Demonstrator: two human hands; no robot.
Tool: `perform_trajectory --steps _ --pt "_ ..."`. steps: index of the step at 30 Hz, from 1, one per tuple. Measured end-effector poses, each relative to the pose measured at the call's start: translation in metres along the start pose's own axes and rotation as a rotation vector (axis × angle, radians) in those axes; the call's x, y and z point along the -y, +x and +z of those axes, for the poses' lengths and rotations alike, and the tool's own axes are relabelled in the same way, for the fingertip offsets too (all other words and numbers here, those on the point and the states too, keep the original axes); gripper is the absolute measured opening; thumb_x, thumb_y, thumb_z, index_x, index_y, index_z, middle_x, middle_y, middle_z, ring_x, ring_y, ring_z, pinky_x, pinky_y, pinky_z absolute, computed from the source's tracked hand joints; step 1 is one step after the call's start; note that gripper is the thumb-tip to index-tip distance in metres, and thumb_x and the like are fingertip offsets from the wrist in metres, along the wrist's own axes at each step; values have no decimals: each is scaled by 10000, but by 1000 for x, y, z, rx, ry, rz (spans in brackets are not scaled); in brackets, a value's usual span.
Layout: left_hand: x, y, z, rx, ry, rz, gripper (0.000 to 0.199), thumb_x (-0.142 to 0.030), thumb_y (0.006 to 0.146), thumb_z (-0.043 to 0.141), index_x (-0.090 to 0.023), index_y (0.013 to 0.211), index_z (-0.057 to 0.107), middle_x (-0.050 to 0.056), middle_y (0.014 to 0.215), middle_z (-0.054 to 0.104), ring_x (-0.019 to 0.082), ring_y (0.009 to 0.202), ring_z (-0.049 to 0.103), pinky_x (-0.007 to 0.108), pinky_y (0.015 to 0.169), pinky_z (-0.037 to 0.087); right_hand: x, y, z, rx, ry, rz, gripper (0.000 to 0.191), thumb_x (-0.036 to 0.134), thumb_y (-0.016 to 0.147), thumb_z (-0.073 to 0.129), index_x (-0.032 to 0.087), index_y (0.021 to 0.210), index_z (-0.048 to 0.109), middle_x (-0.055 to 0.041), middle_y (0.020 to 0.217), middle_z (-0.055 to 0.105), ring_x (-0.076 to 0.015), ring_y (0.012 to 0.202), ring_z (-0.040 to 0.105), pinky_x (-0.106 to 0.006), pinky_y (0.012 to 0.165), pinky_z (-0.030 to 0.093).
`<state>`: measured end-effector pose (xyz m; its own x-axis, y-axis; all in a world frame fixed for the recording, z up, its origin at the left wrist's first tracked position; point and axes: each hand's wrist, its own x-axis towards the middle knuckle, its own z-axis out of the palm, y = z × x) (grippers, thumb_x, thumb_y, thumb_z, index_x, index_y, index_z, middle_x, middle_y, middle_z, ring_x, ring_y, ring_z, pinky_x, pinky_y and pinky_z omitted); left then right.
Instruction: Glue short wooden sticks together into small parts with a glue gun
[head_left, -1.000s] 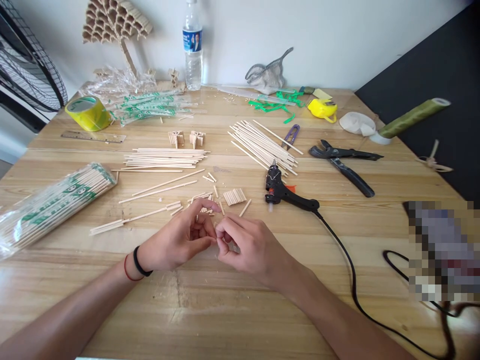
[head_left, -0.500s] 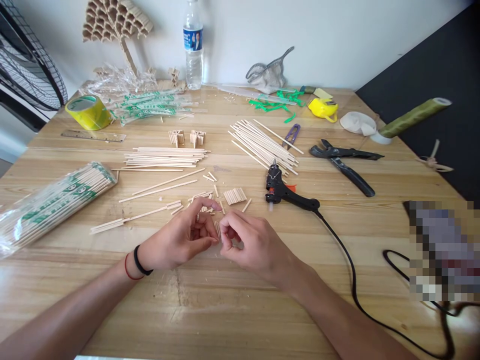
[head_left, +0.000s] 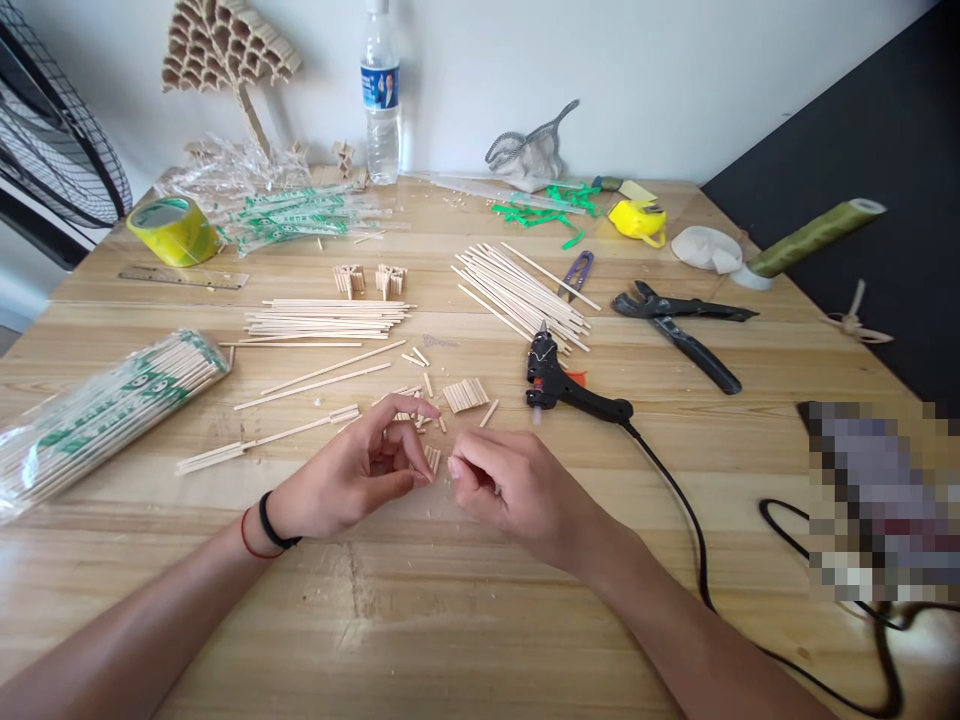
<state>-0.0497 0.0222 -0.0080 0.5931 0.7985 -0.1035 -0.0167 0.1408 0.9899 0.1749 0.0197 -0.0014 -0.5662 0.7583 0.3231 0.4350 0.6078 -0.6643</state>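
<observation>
My left hand (head_left: 367, 465) is closed in a pinch at the middle of the table, its fingertips at a small row of short wooden pieces (head_left: 433, 459). Just to its right my right hand (head_left: 510, 490) is also closed, thumb against the fingers; whatever it may hold is too small to make out. A narrow gap separates the two hands. Behind them lie a joined block of short sticks (head_left: 466, 394) and scattered short pieces (head_left: 421, 356). The black glue gun (head_left: 574, 385) rests behind my right hand, its cord running to the lower right.
Long sticks (head_left: 322, 318) and more sticks (head_left: 525, 290) lie farther back. A bagged stick bundle (head_left: 127, 410) is at left. Black pliers (head_left: 682, 325), purple snips (head_left: 577, 272) and yellow tape (head_left: 174, 230) lie around. A water bottle (head_left: 382, 110) stands by the wall.
My right hand has moved slightly right, away from my left hand, widening the gap between the fingertips. The view has shifted a little.
</observation>
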Motion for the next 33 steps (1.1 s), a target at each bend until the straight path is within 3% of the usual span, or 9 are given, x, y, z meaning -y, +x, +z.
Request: perform_trajectory --steps 3,9,14,21,26,29,33 --pt "0 0 0 -2 -17 2 487 -84 936 674 -214 1356 467 -18 879 663 133 831 656 253 776 478 -1 0 2 -45 7 -26 306 132 1011 529 220 722 475 50 660 462 -114 572 413 -261 558 323" --pt "1 1 1 -7 -57 -7 497 -82 924 692 -214 1349 470 -13 877 676 134 836 664 257 793 490 -1 0 1 -40 95 -44 153 104 1020 569 197 917 634 -25 832 665 -150 717 593 -269 666 462" --pt "0 0 1 -10 -42 -17 512 -126 941 693 -214 1395 473 -11 877 669 122 770 636 241 724 473 0 -2 2 -29 72 -6 98 195 980 705 184 892 664 -2 760 624 -142 656 568 -265 616 442" --pt "5 0 0 -16 -27 -36 605 -188 949 718 -201 1498 463 28 907 730 159 846 692 268 796 504 2 0 2 -47 17 -24 134 120 964 645 182 845 650 5 728 617 -139 645 565 -263 606 425" --pt "-2 0 2 3 92 -46 241 -300 1012 646 -144 1190 690 72 915 745 170 845 674 265 779 506 6 1 0 -172 16 -53 193 94 970 591 197 807 613 17 701 595 -127 615 538 -262 593 427" --pt "-8 -1 3 24 236 -5 268 -334 1044 588 -131 971 747 75 862 742 155 760 621 244 684 457 8 1 -2 -255 11 -26 237 135 1002 577 212 778 581 16 688 583 -134 613 530 -271 586 433" --pt "-9 -1 3 52 310 72 327 -332 1051 571 -132 870 756 78 831 745 167 750 621 260 697 465 6 1 -2 -203 71 -42 95 178 1009 608 206 931 652 -28 825 679 -163 727 619 -292 659 509"
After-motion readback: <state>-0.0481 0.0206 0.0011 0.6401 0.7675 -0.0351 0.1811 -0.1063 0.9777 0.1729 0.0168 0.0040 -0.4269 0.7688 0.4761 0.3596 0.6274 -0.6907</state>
